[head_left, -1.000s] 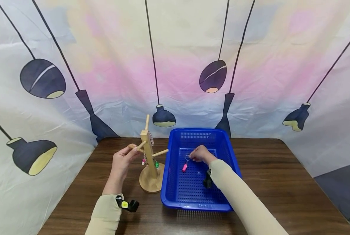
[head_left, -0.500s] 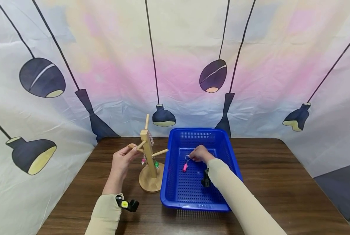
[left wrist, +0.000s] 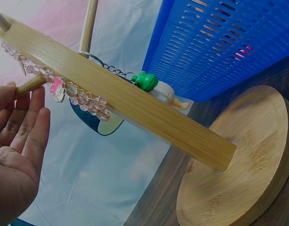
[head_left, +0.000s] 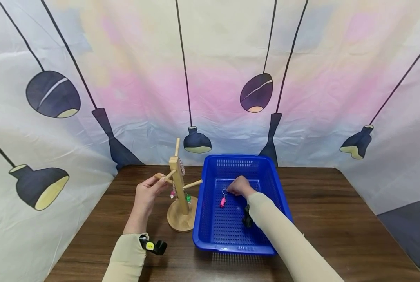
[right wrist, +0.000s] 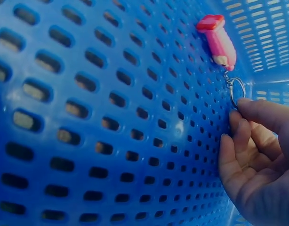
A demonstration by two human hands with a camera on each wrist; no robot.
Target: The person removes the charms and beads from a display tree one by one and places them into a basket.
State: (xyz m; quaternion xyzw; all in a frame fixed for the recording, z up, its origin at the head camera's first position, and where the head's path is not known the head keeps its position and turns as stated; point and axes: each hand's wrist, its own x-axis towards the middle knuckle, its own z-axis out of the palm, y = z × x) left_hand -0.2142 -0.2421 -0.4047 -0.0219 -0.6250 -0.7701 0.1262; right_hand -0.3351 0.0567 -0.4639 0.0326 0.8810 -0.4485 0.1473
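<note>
A wooden peg stand (head_left: 178,188) with a round base stands left of the blue basket (head_left: 238,248). My left hand (head_left: 148,192) pinches one of its side pegs (left wrist: 30,88) between thumb and fingers. A pink beaded bracelet (left wrist: 81,96) with a pink-and-white charm hangs on the stand, and a keychain with a green-and-white figure (left wrist: 147,81) hangs from another peg. Inside the basket my right hand (head_left: 239,186) pinches the metal ring (right wrist: 237,90) of a pink keychain (right wrist: 220,44). Its pink figure lies against the perforated basket floor.
The dark wooden table (head_left: 323,219) extends to both sides of the basket. Behind it hangs a cloth backdrop (head_left: 224,78) printed with lamps. The basket's left wall rises close beside the stand and its right-hand peg.
My right hand and the pink keychain have shifted very slightly within the basket. My left hand keeps its hold on the peg, and the stand has not moved.
</note>
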